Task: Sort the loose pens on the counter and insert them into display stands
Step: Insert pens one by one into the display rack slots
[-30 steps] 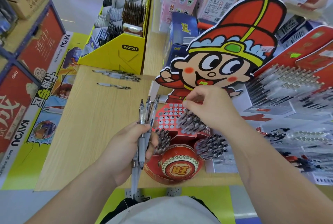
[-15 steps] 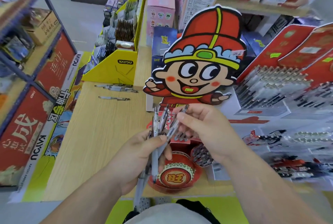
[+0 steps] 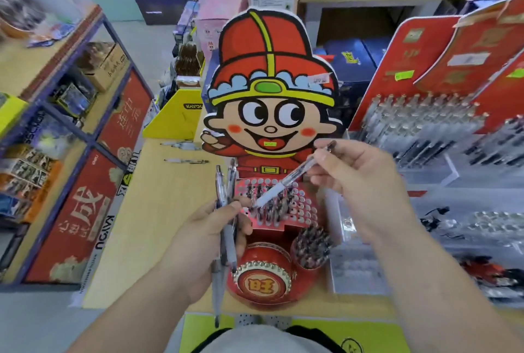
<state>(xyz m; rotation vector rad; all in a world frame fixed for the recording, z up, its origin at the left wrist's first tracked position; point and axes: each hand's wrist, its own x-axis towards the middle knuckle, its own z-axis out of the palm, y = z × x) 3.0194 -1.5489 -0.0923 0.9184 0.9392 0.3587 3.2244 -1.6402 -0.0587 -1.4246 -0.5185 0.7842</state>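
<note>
Pen pinched by right hand fingertips.

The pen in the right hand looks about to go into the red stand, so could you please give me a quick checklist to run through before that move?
1. Right hand grips the single pen: ok, pinched near its upper end.
2. Pen tip points down at the red stand: ok, it slants toward the hole grid.
3. Tip lined up with an empty hole: cannot tell, it hangs over the filled left part, close to the left thumb.
4. Empty holes remain: ok, several on the grid's right side.
5. Left hand secures the spare pens: ok, bundle clamped upright.
6. Loose pens left on the counter: not ok, a few lie beyond.
</note>
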